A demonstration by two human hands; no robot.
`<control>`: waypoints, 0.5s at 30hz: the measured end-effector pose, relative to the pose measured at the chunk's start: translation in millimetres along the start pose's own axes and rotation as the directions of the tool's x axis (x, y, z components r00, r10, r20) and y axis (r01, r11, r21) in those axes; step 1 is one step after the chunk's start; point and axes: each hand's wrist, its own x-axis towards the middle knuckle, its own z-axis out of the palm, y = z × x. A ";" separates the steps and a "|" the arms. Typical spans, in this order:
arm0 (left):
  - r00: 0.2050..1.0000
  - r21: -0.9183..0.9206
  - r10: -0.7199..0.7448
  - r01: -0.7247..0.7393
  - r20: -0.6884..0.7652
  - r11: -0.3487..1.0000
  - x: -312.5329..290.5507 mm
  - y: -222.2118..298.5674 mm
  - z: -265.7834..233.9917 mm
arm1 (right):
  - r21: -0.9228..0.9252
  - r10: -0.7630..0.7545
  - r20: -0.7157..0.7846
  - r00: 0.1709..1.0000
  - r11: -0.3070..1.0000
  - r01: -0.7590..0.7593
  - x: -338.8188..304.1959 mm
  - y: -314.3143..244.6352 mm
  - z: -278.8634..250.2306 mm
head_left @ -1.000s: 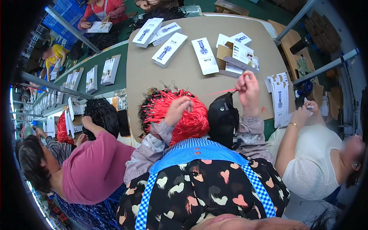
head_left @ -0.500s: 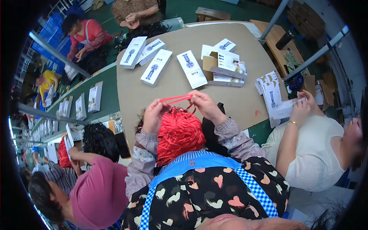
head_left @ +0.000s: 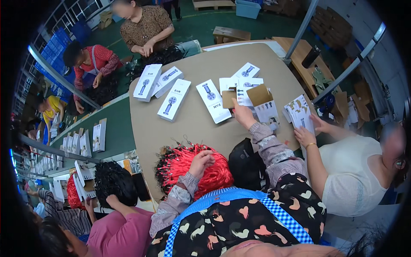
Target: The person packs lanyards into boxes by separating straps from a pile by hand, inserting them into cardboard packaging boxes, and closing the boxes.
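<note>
- Green floor (head_left: 192, 25) runs behind a brown table (head_left: 162, 132), where a co-worker's hands touch a stack of cartons (head_left: 301, 113) at the right edge.
- Red straps (head_left: 216, 169) heap at the near edge, beside a black bag (head_left: 245, 160); their loops look easy to snag on a sleeve.
- White boxes (head_left: 174, 100) lie on the far half, some overlapping; a push could slide one off another.
- Open box (head_left: 268, 112), brown flap raised, lies just right of the right hand; pressing there might crease it.
- Right hand (head_left: 244, 115) meets another brown flap (head_left: 229, 99); whether it pinches, I cannot tell. Pulling hard could tear the card.
- Left hand (head_left: 201, 164) hangs over the straps, loosely curled, nothing visible inside.
</note>
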 end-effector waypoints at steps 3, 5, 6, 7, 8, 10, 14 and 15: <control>1.000 -0.015 0.002 -0.002 0.003 1.000 2.8 -8.1 -5.4 | -0.329 -0.069 0.131 0.989 0.938 0.109 6.9 24.4 21.3; 0.999 -0.036 -0.019 0.018 -0.029 0.999 3.5 -8.0 -0.6 | -0.353 -0.065 0.100 0.993 0.931 0.097 7.5 47.0 38.6; 1.000 -0.026 -0.002 0.001 -0.026 1.000 3.1 -9.1 -2.4 | -0.371 -0.061 0.090 0.994 0.924 0.091 9.4 49.7 43.4; 0.998 -0.029 -0.002 0.000 -0.058 1.000 -0.3 -11.6 -7.7 | -0.364 -0.082 0.082 0.993 0.926 0.106 11.8 39.9 44.8; 0.997 -0.032 -0.009 0.006 -0.079 0.999 -1.6 -10.1 -6.7 | -0.340 -0.061 0.038 0.997 0.938 0.071 11.1 32.3 39.0; 0.991 -0.006 0.019 -0.020 -0.133 1.000 -0.2 -7.3 -4.9 | -0.317 -0.047 -0.012 0.999 0.948 0.040 10.1 16.0 22.1; 0.900 0.329 0.360 -0.271 -0.246 0.904 2.0 -13.2 -10.3 | -0.046 -0.098 -0.168 0.981 0.995 0.092 -8.0 -58.3 -31.8; 0.769 0.623 0.597 -0.356 -0.228 0.696 0.9 -6.0 2.4 | 0.363 -0.014 -0.103 0.995 0.930 0.051 -14.6 -73.5 -43.7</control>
